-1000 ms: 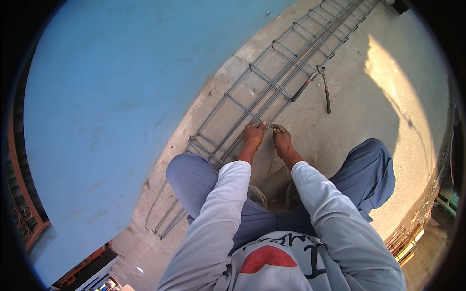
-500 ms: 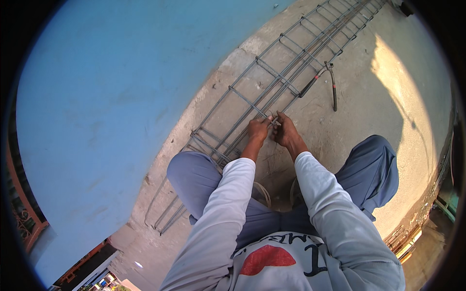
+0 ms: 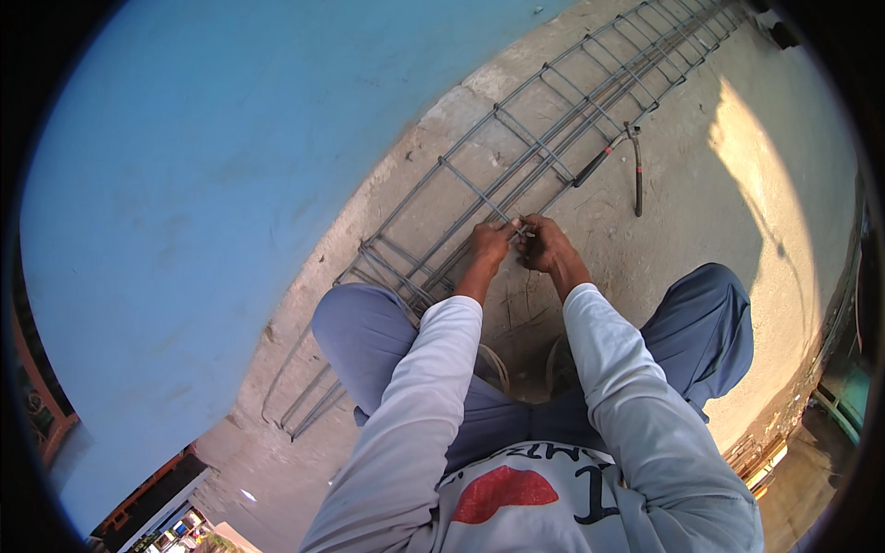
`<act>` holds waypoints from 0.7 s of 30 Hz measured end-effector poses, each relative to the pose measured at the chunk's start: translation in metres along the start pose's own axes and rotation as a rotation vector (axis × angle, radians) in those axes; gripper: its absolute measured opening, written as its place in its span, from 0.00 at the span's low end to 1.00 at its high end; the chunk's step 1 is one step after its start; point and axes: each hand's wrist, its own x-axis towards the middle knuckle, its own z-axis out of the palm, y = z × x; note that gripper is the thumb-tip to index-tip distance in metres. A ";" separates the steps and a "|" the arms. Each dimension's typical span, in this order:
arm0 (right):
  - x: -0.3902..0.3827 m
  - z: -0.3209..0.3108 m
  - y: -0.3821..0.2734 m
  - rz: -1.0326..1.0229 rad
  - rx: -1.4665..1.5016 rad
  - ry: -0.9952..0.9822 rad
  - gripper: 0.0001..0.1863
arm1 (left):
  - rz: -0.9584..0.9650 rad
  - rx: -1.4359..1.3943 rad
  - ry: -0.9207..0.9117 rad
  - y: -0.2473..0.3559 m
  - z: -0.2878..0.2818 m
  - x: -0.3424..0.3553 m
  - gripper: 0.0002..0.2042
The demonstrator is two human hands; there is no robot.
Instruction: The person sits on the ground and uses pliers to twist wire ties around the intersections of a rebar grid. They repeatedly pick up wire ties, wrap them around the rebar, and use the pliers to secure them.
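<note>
Grip: left hand [image 3: 491, 241] and right hand [image 3: 548, 247] curled nearly closed at right edge of rebar cage [image 3: 537, 142], exact hold hidden | closer together than one second ago | location: concrete floor [image 3: 627, 258], beside blue wall [image 3: 230, 166]

There are two grips, one left grip [image 3: 491, 242] and one right grip [image 3: 551, 247], with two pale sleeves [image 3: 415, 387] and two bent knees [image 3: 364, 334] in grey-blue cloth. One steel-bar cage [image 3: 537, 146] shows; its crossbars crowd together toward the far end, too many to count surely. There is one pair of pincers [image 3: 632, 132] with two handles [image 3: 639, 195], one blue wall [image 3: 230, 175], one shirt [image 3: 564, 502] and one red patch [image 3: 505, 491] on it.
</note>
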 end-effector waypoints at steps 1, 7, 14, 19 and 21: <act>-0.001 -0.004 -0.001 -0.009 -0.010 -0.008 0.15 | 0.010 -0.009 -0.002 0.002 0.002 -0.002 0.15; -0.022 0.006 0.001 -0.088 -0.181 -0.067 0.20 | 0.044 -0.015 -0.002 0.001 -0.009 0.000 0.17; -0.034 -0.010 -0.002 -0.139 -0.429 -0.145 0.23 | 0.002 0.047 -0.051 0.010 -0.009 -0.006 0.19; -0.017 -0.013 0.002 -0.284 -0.756 -0.103 0.24 | -0.004 -0.009 -0.051 -0.002 -0.018 0.005 0.18; -0.005 -0.030 0.013 -0.533 -0.857 0.049 0.23 | -0.018 0.021 -0.075 0.005 -0.006 0.004 0.18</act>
